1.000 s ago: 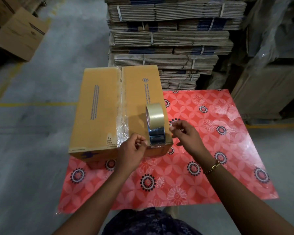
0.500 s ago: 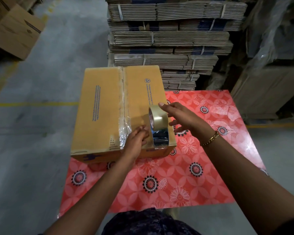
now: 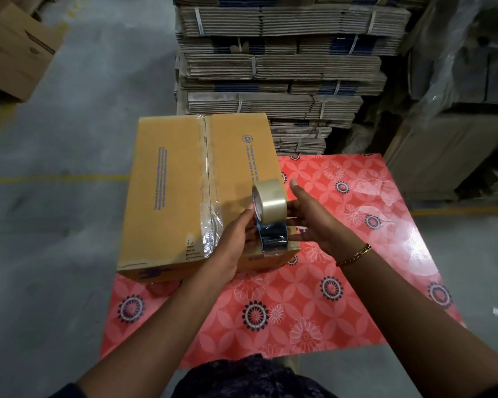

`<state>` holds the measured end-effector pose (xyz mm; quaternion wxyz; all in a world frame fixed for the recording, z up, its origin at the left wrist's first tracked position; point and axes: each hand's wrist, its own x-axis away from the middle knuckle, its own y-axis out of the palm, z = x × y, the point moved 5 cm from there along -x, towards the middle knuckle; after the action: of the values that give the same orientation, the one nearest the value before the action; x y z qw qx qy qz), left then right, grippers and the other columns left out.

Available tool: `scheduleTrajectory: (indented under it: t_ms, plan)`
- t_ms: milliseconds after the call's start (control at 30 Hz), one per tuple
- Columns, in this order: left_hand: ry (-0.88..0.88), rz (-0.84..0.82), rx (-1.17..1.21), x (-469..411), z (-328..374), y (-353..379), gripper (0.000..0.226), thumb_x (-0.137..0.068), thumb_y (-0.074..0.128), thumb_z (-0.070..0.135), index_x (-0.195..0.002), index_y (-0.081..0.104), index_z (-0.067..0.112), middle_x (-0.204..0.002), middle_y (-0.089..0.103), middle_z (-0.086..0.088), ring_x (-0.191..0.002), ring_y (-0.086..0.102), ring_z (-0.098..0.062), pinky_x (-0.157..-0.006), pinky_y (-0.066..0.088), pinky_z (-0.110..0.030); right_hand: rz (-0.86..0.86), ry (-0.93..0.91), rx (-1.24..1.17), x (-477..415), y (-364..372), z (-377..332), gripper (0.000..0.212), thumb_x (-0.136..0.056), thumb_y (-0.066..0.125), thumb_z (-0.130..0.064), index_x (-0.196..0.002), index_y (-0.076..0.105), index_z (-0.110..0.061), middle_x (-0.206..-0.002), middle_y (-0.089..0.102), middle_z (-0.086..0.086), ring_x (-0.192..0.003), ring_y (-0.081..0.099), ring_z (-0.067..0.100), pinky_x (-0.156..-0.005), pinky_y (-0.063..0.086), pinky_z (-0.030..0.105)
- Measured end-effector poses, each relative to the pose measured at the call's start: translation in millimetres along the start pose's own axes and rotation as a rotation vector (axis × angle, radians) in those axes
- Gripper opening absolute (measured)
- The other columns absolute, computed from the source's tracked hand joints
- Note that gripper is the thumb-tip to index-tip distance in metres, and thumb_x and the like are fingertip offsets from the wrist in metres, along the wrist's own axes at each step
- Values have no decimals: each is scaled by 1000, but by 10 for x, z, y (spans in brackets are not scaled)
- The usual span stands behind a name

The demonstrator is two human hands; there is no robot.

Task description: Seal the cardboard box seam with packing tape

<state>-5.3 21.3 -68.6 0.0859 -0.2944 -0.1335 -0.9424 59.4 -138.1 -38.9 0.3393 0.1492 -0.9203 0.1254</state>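
Cardboard box (image 3: 184, 196) sits on our red floral mat (image 3: 314, 297), seam already covered in clear tape. We've got the tape roll (image 3: 270, 201) upright on its near right corner, left hand (image 3: 236, 239) gripping it, right hand (image 3: 314, 219) open with fingers touching the roll's other side.

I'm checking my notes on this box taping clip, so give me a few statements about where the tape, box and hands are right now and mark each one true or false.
1. The clear packing tape roll stands on edge on the tan cardboard box. True.
2. The box rests on bare concrete floor. False: it sits on a red flower-patterned plastic sheet.
3. Both the left hand and the right hand are at the roll, one on each side. True.
4. The box's centre seam is bare. False: clear tape already runs along it.
5. The bracelet is on the left wrist. False: the gold chain bracelet is on the right.
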Motion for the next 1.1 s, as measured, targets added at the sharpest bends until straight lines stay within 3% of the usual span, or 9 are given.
scheduleTrajectory:
  t_ms: [133, 233, 333, 500, 600, 733, 967, 1033, 1100]
  plan:
    - [-34, 6, -16, -22, 53, 38, 49, -97, 44, 63, -108, 71, 23, -89, 74, 2, -86, 68, -16, -75, 48, -32, 28, 1, -20, 8, 23, 82, 98, -69, 44, -93, -126, 66, -17, -125, 71, 9, -107, 67, 19, -89, 57, 43]
    - [-80, -26, -66, -69, 105, 98, 61, -93, 40, 74, -111, 71, 25, -98, 76, -3, -93, 70, -21, -78, 50, -34, 40, -36, -23, 46, 77, 59, 79, -87, 39, -81, -124, 67, -17, -112, 72, 7, -91, 66, 15, -77, 54, 33]
    - [-91, -37, -69, -116, 100, 168, 57, -94, 44, 69, -115, 71, 23, -101, 77, -6, -94, 72, -21, -79, 54, -34, 17, -62, -38, 74, 88, 64, 63, -98, 33, -68, -125, 66, -22, -107, 72, -3, -87, 67, 10, -69, 50, 27]
    - [-123, -60, -71, -143, -39, 486, 52, -95, 52, 61, -115, 73, 18, -92, 78, -5, -85, 75, -23, -79, 60, -38, 54, -68, -126, 109, -174, 210, 61, -99, 27, -69, -116, 68, -27, -115, 72, -2, -100, 66, 12, -81, 51, 33]
    - [-103, -106, -67, -172, -101, 892, 38, -99, 50, 53, -102, 73, 22, -79, 76, 3, -68, 73, -12, -59, 54, -23, 105, -70, -178, 148, -549, 299, 66, -99, 22, -69, -115, 70, -25, -109, 73, -2, -101, 66, 14, -84, 50, 35]
    - [-98, -131, -81, -320, -220, 1544, 35, -101, 48, 53, -107, 69, 26, -99, 72, 2, -95, 67, -16, -82, 49, -32, 152, -66, -218, 136, -1233, 508, 76, -99, 20, -70, -112, 74, -19, -110, 75, 2, -100, 67, 15, -82, 50, 34]
    - [-174, -142, -117, -788, -841, 2821, 44, -100, 53, 43, -129, 66, 12, -121, 70, -11, -102, 64, -21, -78, 47, -30, 236, -28, -268, -94, -2447, 1064, 63, -103, 21, -62, -120, 68, -23, -118, 70, 3, -103, 64, 14, -79, 48, 33]
    - [-204, -131, -118, -927, -993, 3106, 43, -100, 53, 39, -128, 66, 10, -119, 70, -14, -92, 64, -19, -72, 48, -29, 250, -9, -282, -228, -2710, 1193, 57, -104, 22, -59, -124, 63, -25, -113, 69, -3, -100, 63, 9, -78, 48, 30]
    - [-259, -113, -99, -1052, -1096, 3317, 38, -101, 53, 37, -120, 68, 8, -102, 70, -13, -74, 66, -17, -61, 51, -24, 258, 12, -279, -396, -2916, 1300, 49, -106, 23, -55, -118, 62, -28, -104, 68, -7, -92, 63, 6, -77, 50, 27]
